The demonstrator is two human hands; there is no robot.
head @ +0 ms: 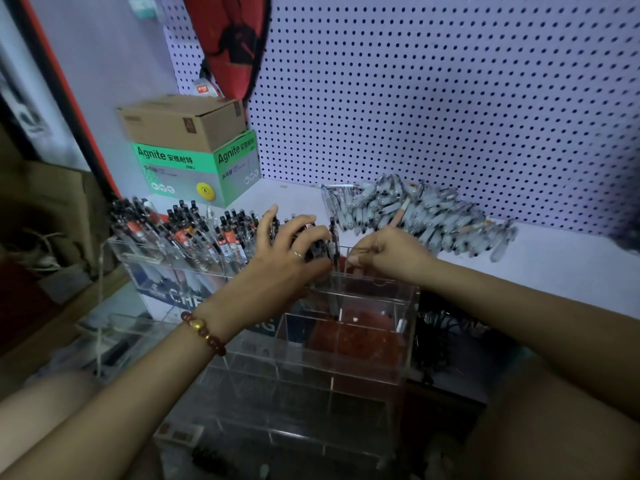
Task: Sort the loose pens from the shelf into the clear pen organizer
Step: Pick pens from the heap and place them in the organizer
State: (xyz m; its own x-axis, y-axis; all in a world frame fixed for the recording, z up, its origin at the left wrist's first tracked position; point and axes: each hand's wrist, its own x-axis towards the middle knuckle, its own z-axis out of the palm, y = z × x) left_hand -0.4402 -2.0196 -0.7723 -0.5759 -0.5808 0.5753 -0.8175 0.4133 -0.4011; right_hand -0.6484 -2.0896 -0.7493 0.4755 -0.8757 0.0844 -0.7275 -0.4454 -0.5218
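while the left hand curls round a bundle of dark pens, a brown cardboard box sits on a green box far to that grip's left and behind it, against the pegboard. nearer, just left of the grip, the back compartments of the clear pen organizer are packed with upright pens with black and red parts. the left wrist wears a bead bracelet, and one finger wears a ring. the gripped bundle stands nearly upright, its lower ends dipping into a back compartment directly under the hand. just right of it, the right hand has its fingers curled, thumb and forefinger narrowed to a pinch on the clear top edge of the organizer's wall; whether a pen is also caught there cannot be told. behind and to the right of this pinch, a heap of loose pale pens lies on the white shelf, close to the knuckles. the organizer's front compartments, below both grips, hold no pens that can be made out.
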